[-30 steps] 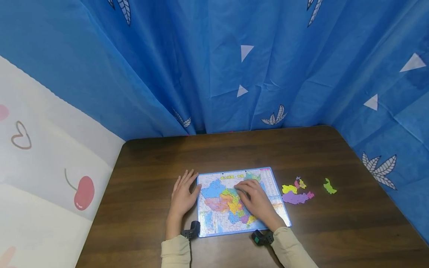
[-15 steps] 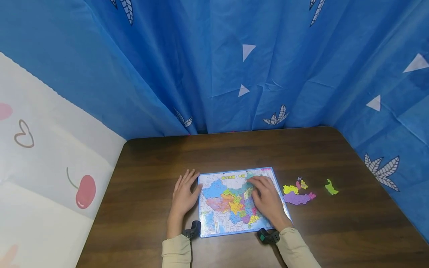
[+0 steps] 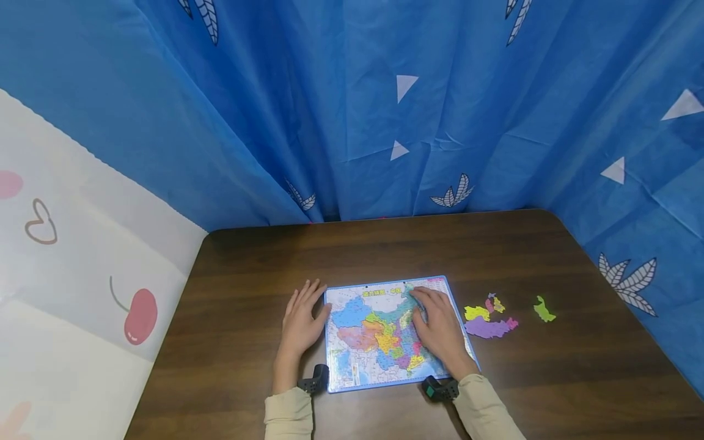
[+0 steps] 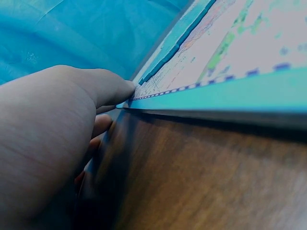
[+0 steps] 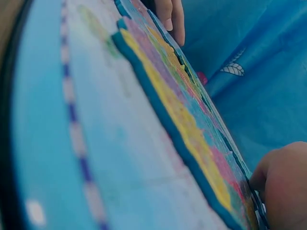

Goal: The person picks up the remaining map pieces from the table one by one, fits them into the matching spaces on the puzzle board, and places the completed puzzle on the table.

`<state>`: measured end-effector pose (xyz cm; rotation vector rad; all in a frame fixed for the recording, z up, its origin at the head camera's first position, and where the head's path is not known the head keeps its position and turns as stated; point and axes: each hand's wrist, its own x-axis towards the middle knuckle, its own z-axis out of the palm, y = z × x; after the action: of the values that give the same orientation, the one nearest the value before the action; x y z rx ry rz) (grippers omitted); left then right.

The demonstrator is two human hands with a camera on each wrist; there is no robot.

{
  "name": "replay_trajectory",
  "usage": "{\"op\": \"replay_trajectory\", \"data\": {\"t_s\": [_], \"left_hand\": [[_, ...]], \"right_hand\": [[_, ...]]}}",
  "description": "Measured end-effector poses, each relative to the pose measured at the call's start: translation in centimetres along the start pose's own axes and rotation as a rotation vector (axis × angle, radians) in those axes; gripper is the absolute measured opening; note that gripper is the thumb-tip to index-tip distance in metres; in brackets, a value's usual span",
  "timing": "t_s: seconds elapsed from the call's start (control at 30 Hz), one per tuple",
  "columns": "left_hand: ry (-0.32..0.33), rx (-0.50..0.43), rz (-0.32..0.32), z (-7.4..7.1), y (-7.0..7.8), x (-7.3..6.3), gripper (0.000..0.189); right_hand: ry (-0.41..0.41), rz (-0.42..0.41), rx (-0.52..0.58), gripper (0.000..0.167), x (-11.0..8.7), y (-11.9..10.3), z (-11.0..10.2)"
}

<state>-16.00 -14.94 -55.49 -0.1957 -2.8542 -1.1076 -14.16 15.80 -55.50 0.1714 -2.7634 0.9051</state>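
A blue-rimmed map puzzle board [image 3: 374, 380] lies on the table, with many coloured map pieces joined on it. My left hand [image 3: 299, 324] rests along its left edge, fingers spread; in the left wrist view the thumb [image 4: 108, 87] touches the board's corner. My right hand [image 3: 440, 327] lies over the right part of the map, its fingertips on the teal piece [image 3: 410, 299] at the upper right. It covers some of the pieces beneath. In the right wrist view the raised yellow piece [image 5: 180, 122] runs along the map's edge, beside my right hand [image 5: 288, 184].
Right of the board lie loose pieces: a purple one [image 3: 486, 328], a yellow one [image 3: 476, 313], and small pink and yellowish ones [image 3: 498, 305]. A green piece [image 3: 544, 310] lies farther right. Blue curtain [image 3: 385, 183] hangs behind the brown table [image 3: 247, 263].
My right hand has moved right across the board, from the middle of the map to its right side, uncovering the central pieces. The left hand has stayed in place.
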Motion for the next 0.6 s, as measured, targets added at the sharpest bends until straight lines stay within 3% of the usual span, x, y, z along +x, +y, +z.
{"op": "replay_trajectory", "data": {"t_s": [0.6], "left_hand": [[-0.006, -0.004, 0.002, -0.09, -0.05, 0.05, 0.051]], "right_hand": [[0.033, -0.047, 0.013, 0.034, 0.15, 0.11, -0.01]]}}
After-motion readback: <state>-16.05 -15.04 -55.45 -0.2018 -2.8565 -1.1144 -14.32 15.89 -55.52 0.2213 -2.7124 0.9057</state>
